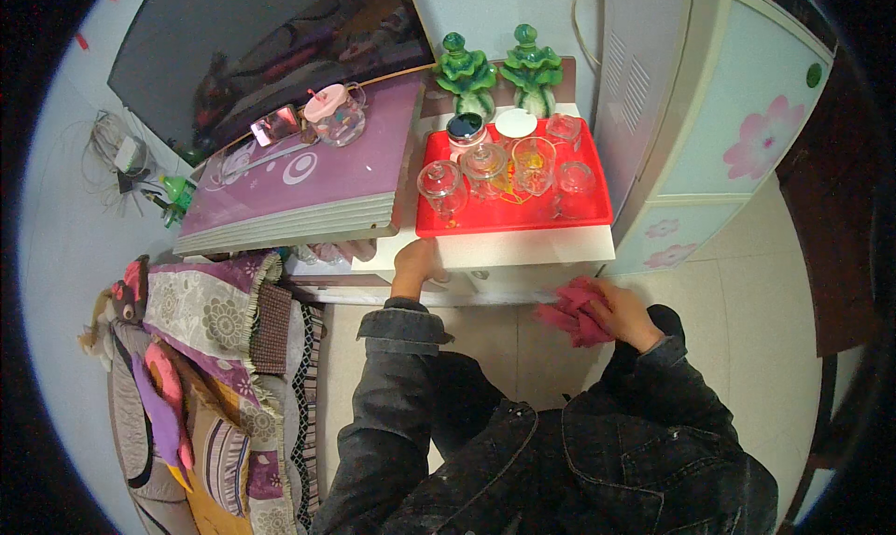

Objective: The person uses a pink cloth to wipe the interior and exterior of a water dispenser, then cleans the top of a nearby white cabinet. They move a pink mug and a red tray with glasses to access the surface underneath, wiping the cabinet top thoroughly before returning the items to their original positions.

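Note:
My right hand (625, 316) is closed around a crumpled dark-pink cloth (579, 312), held in front of the white cabinet (483, 255). My left hand (416, 260) rests at the cabinet's front edge, right by the near left corner of a red plastic tray (504, 228); its fingertips are hidden. On the tray stand a lidded glass jar (442, 188), a second lidded glass jar (484, 171), a glass mug (533, 167), an upturned-looking glass (577, 185), a small glass (563, 130), a dark-lidded jar (467, 132) and a white-lidded container (516, 124).
Two green cabbage-shaped ornaments (465, 73) stand behind the tray. To the left, a purple panelled top (350, 164) carries a pink-lidded glass pitcher (339, 118) and a phone (275, 125) below a television (280, 38). A refrigerator-like cabinet (728, 115) stands right, a sofa (210, 395) lower left.

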### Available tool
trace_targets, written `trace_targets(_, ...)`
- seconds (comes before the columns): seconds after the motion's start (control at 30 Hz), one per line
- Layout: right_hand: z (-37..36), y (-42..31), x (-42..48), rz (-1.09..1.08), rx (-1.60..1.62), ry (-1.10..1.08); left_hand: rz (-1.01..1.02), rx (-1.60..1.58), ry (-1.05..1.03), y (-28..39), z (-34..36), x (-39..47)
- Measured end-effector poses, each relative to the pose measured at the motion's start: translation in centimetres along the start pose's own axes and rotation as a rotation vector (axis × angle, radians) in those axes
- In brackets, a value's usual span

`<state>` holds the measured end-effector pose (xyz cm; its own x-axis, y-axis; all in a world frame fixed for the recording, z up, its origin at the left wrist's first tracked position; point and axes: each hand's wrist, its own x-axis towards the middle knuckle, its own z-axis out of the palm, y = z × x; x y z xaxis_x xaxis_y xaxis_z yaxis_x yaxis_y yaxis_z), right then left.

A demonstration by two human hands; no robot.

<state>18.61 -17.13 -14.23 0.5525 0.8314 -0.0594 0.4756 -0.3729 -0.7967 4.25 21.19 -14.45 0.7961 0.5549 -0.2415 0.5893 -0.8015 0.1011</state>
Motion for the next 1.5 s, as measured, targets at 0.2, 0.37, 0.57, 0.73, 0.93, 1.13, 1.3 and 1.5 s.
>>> trace_targets(0.2,-1.1,1.6,0.1,0.089,0.146,0.16,-0.017,0.0,0.044,0.2,0.1,-0.1)
trace_targets(0.37,-3.7,2.5,0.6,0.201,0.58,0.305,-0.037,0.005,0.043,-0.1,0.7,0.4)
trace_targets(0.57,-5.5,-1.0,1.0,0.036,0.659,0.49,-0.036,0.005,0.039,-0.2,0.6,0.4)
trace_targets(0.73,-2.4,-1.2,3.8,-0.24,0.001,0.486,-0.043,-0.001,0.029,0.2,0.1,0.0)
trace_targets(0.93,2.2,-0.1,6.4,-0.162,-0.496,0.372,0.001,0.015,0.042,0.6,-0.1,-0.4)
trace_targets(1.13,7.0,-3.2,9.2,-0.229,-0.439,0.226,-0.018,0.007,0.016,0.2,0.0,-0.3)
trace_targets(1.3,5.4,-3.7,8.6,-0.24,-0.457,0.208,-0.049,0.026,0.006,0.3,0.0,0.0)
trace_targets(1.5,-0.5,0.6,5.7,-0.036,-0.514,0.273,-0.055,0.009,0.025,0.2,0.1,-0.3)
